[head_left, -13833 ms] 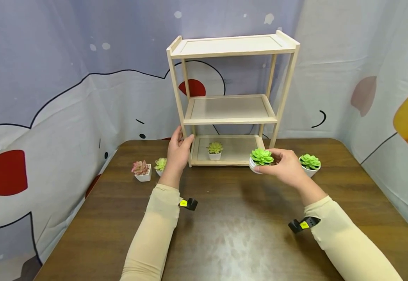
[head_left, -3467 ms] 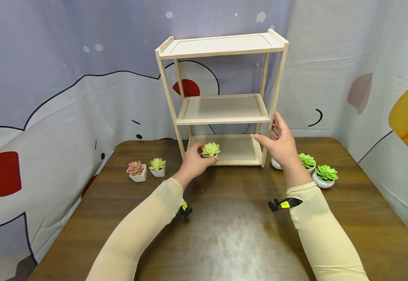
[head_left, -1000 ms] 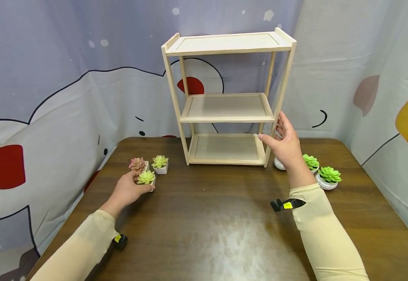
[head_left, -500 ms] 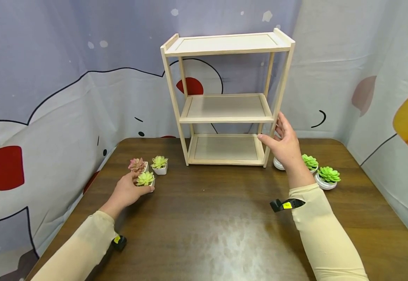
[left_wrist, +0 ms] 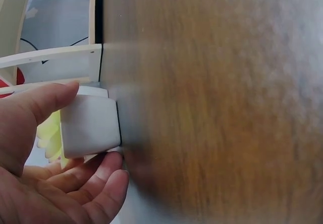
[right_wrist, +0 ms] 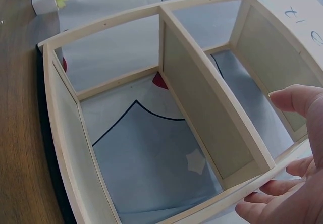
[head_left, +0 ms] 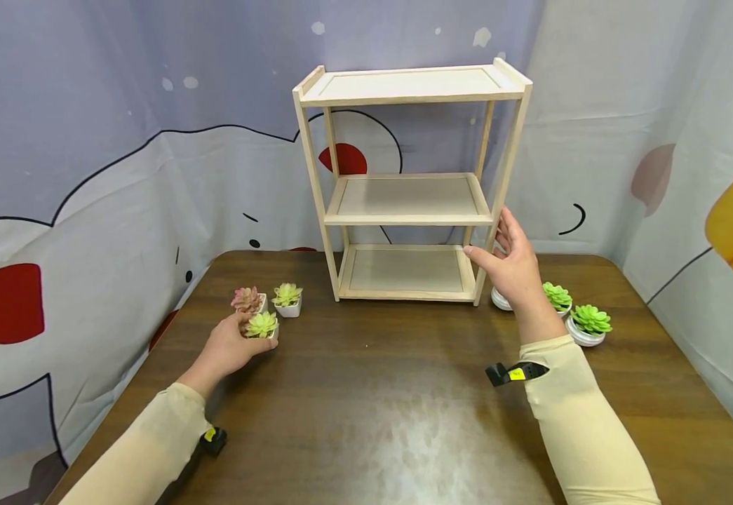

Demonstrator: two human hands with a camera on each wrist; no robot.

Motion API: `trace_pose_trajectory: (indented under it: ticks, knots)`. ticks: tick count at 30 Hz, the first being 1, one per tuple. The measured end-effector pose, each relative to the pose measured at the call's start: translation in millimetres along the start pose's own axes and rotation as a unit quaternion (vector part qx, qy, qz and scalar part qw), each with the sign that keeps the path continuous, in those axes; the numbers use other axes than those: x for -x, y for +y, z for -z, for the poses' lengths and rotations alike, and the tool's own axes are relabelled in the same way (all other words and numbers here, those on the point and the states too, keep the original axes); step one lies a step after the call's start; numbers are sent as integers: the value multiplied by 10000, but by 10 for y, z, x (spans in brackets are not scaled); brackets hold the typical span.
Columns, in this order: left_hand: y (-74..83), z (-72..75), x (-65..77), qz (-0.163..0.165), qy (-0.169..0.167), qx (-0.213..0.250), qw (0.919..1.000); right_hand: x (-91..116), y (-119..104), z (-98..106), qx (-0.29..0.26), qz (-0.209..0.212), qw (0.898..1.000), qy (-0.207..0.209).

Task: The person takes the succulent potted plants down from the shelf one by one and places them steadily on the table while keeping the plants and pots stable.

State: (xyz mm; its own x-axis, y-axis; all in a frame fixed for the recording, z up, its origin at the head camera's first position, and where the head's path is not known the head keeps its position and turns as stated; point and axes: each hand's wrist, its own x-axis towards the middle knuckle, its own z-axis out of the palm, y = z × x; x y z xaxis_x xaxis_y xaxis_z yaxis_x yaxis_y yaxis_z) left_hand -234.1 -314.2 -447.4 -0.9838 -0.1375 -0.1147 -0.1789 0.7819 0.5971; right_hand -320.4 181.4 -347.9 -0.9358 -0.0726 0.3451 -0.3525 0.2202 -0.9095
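At the left of the table, my left hand [head_left: 227, 344] holds a yellow-green succulent [head_left: 261, 324] by its small white square pot [left_wrist: 91, 128]. The thumb lies along one side of the pot and the fingers along the other, with the base right at the tabletop. Just behind stand a pink succulent [head_left: 246, 299] and a second yellow-green one [head_left: 287, 294]. My right hand [head_left: 510, 270] is at the right post of a three-tier wooden shelf [head_left: 407, 218]. Its thumb is spread to the front, and its loosely extended fingers touch the frame in the right wrist view.
Right of the shelf, two bright green succulents [head_left: 590, 320] sit in round white pots, and another white pot [head_left: 501, 300] is partly hidden by the right hand. A patterned cloth [head_left: 214, 189] hangs behind the brown wooden table [head_left: 391, 421].
The left hand has carried the yellow-green succulent from the bottom shelf to the table's left. Earlier the right hand left a green succulent on the right. Both hands stay put over the last second.
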Motion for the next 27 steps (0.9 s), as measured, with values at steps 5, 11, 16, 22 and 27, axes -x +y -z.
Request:
trace_pose_trajectory:
  ticks: [5,11,16,22,27]
  knots:
    - [1,0,-14,-91,48,-48,9999,-5,-9,5,1,17,10000,4]
    - [-6,10,-24,-170,29,-62,9998,-5,-12,-6,30,-2,10000,0]
    - [-20,1,-21,-250,-19,-64,9997,13,10,-5,42,-3,10000,23]
    - [-22,22,-12,-269,-40,-77,9996,14,5,-9,12,-5,10000,31]
    - [-52,46,-19,-292,-44,-94,9995,10,-3,-11,17,-12,10000,28]
